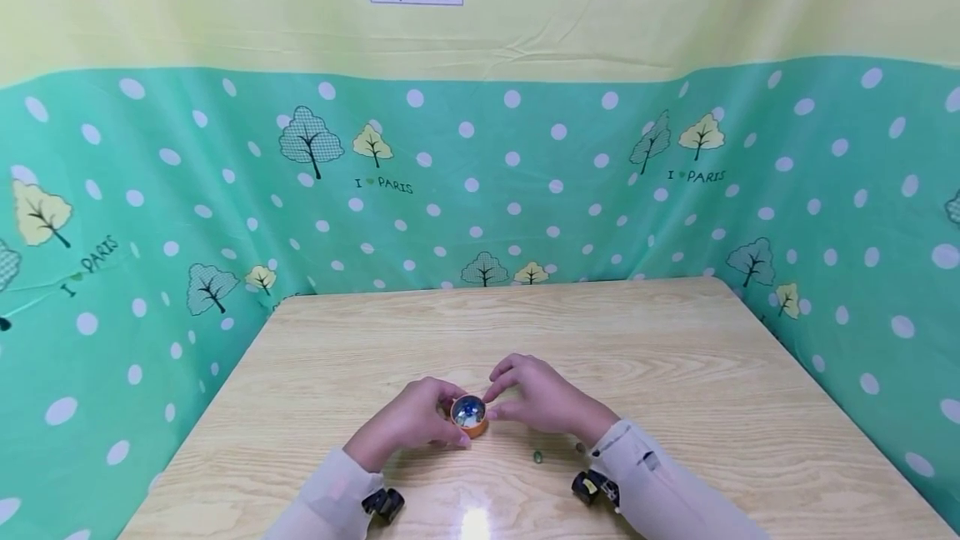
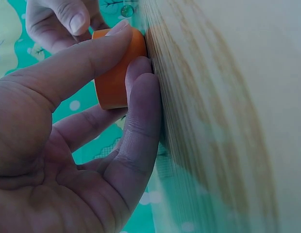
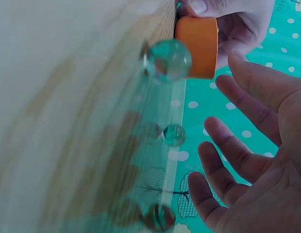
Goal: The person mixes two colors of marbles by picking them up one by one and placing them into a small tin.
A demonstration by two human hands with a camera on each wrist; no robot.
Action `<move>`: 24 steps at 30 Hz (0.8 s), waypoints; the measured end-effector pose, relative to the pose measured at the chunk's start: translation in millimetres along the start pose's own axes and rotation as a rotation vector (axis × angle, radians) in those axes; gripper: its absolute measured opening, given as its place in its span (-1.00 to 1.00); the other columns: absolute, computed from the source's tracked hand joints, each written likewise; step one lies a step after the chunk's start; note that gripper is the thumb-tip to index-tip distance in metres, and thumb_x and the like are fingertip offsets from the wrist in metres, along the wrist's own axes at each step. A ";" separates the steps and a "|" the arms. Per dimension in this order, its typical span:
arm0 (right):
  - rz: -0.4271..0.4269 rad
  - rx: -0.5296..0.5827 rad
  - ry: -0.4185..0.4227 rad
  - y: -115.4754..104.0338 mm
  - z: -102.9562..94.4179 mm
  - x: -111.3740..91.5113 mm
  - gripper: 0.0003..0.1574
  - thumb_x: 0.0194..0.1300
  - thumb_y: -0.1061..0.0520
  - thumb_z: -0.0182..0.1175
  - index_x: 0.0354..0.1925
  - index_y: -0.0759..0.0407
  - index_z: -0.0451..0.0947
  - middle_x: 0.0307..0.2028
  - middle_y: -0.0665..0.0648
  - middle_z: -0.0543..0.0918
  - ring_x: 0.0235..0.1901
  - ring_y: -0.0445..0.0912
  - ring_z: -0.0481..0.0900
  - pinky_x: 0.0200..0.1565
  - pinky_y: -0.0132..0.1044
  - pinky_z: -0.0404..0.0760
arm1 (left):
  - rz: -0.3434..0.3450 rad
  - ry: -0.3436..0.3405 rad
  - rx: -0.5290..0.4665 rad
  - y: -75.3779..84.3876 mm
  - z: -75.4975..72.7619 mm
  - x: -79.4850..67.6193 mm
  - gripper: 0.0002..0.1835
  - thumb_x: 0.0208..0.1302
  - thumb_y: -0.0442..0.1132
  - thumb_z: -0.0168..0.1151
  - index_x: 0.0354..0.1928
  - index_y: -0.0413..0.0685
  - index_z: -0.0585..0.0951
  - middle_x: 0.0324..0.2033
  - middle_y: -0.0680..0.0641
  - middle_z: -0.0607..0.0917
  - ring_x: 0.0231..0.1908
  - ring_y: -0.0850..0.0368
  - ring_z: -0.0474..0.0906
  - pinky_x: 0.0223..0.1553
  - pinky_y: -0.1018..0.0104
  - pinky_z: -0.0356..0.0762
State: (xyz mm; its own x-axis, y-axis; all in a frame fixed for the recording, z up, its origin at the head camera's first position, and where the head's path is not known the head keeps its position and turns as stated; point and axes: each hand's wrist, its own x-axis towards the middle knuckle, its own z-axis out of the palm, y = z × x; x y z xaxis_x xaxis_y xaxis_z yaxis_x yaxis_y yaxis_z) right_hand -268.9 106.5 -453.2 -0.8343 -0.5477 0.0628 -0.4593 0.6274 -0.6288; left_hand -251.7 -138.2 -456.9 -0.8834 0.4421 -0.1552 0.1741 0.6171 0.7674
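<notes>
A small orange cup (image 1: 471,430) stands on the table, its shiny inside showing blue and whitish glassy spots. My left hand (image 1: 417,417) grips it from the left, with the thumb on the near side of the orange wall (image 2: 111,82) and fingers around the far side. Beside the cup's right rim is my right hand (image 1: 538,394), its fingertips close to the edge. Those fingers (image 3: 238,153) are spread and loosely bent, and the palm holds nothing. Glass marbles lie on the tabletop: a clear greenish one (image 3: 170,60) by the cup, another (image 3: 175,135), and a dark-streaked one (image 3: 159,217).
The light wood table (image 1: 645,340) is bordered at the back and sides by a green dotted curtain (image 1: 513,161). A green marble (image 1: 537,457) lies near the right forearm, and another marble (image 1: 580,447) is close to that wrist. Both wrists wear black cameras.
</notes>
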 end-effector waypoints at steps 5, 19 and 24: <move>0.014 -0.001 0.010 6.6 -6.5 -6.3 -0.84 0.23 -0.13 0.51 -0.19 -0.29 0.80 0.11 -0.06 0.61 0.18 -0.04 0.52 0.28 0.10 0.48 | 0.004 0.001 0.011 -1.5 0.2 0.2 -0.42 -0.08 -0.20 0.72 0.07 -0.06 0.74 -0.21 -0.02 0.73 -0.27 0.08 0.61 -0.37 0.24 0.64; 0.068 0.020 0.015 25.5 -22.0 -24.4 -0.81 0.25 -0.12 0.50 -0.17 -0.18 0.81 0.15 -0.02 0.60 0.20 0.01 0.51 0.21 0.07 0.54 | -0.019 0.019 0.028 2.4 0.5 -1.0 -0.38 -0.11 -0.20 0.73 0.08 -0.10 0.73 -0.20 0.00 0.74 -0.23 0.11 0.61 -0.28 0.25 0.63; 0.064 0.031 0.011 32.5 -28.8 -31.5 -0.82 0.25 -0.09 0.49 -0.18 -0.13 0.81 0.14 0.05 0.62 0.19 0.02 0.53 0.25 0.12 0.51 | -0.025 0.031 0.039 4.2 1.0 -2.3 -0.38 -0.11 -0.20 0.73 0.08 -0.11 0.72 -0.25 -0.01 0.71 -0.26 0.10 0.58 -0.31 0.25 0.60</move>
State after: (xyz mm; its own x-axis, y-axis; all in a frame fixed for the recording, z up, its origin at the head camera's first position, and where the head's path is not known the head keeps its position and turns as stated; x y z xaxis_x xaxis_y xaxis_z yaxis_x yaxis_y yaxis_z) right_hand -266.4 160.2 -453.3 -0.8650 -0.5009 0.0304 -0.3956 0.6433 -0.6555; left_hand -248.5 -136.0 -454.0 -0.9007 0.4061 -0.1541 0.1679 0.6526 0.7388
